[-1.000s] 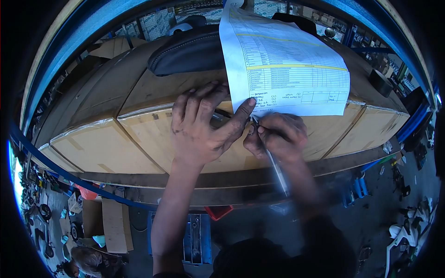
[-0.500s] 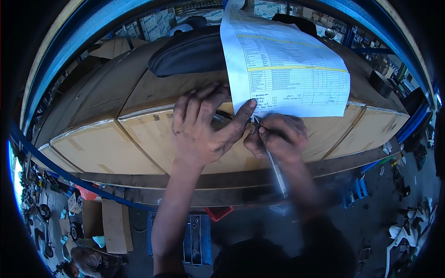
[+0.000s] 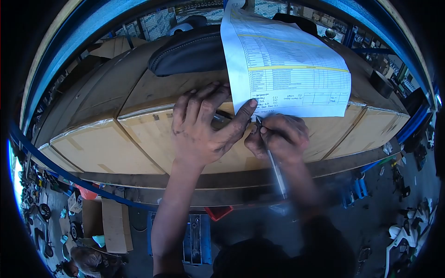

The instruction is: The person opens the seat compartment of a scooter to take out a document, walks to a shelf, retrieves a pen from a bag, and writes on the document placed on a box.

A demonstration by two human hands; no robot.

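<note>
A printed sheet of paper (image 3: pixel 296 55), with table lines, yellow bands and handwriting along its lower part, drapes over the top of the cardboard boxes. My left hand (image 3: pixel 201 125) lies spread on a box edge, its thumb pressing the sheet's lower left corner. In my right hand (image 3: pixel 280 139) is a pen (image 3: pixel 277 173), pinched between the fingers, its tip at the sheet's bottom edge close to my left thumb. Behind my left hand, a black padded seat (image 3: pixel 187 55) with stitching rests on the boxes, partly under the paper.
Cardboard boxes (image 3: pixel 92 143) stand in a row on a blue-framed rack. A roll of dark tape (image 3: pixel 381 84) sits at the right. Below are an opened carton (image 3: pixel 116 227), a blue metal piece (image 3: pixel 198 238) and a red bin (image 3: pixel 218 212). Another person's head (image 3: pixel 88 259) shows at lower left.
The pen tip has shifted slightly to the right along the sheet's bottom edge with my right hand. My left hand stays in place.
</note>
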